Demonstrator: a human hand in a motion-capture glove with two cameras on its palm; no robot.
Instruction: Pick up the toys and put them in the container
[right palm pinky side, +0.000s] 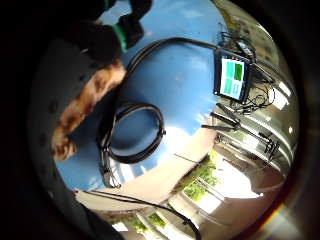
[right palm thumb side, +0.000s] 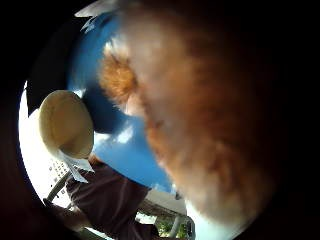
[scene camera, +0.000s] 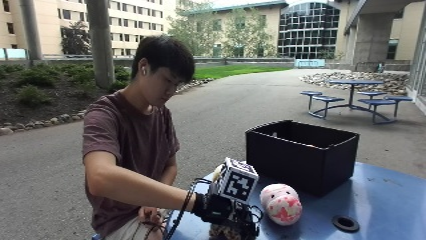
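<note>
The gloved right hand (scene camera: 216, 207) sat low at the near edge of the round blue desk (scene camera: 379, 200), its fingers curled around a fluffy brown-and-white plush toy (right palm thumb side: 200, 115) that filled the thumb-side palm view. The open black fabric container (scene camera: 301, 155) stood further along the desk, beyond a pink-and-white spotted plush toy (scene camera: 281, 203) lying between hand and container, apart from both.

Outside view faces person across blue table (scene camera: 386, 200); both palm views close above same table.
</note>
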